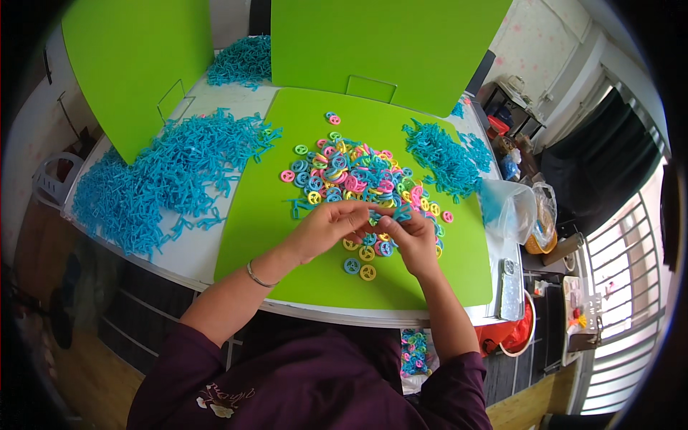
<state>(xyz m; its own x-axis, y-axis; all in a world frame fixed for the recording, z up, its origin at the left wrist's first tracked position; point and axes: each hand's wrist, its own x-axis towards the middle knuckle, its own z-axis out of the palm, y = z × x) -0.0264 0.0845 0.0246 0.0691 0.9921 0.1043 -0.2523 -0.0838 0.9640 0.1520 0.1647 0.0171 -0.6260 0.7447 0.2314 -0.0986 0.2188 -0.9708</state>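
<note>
Over the front of a pile of small spoked plastic wheels, my two hands meet, fingertips close together. My right hand is closed in a pinch on a small blue plastic piece, which pokes up past its fingers. My left hand is also closed, thumb and forefinger pinched; whatever sits between them is too small and covered to name. The wheels are pink, yellow, blue and green. Just below my hands lie a yellow wheel and a blue wheel. A loose blue piece rests left of my hands.
A green mat covers the middle of the white table. Large heaps of blue pieces lie at the left and right. Upright green boards stand behind. A clear plastic bag and a phone are at the right edge.
</note>
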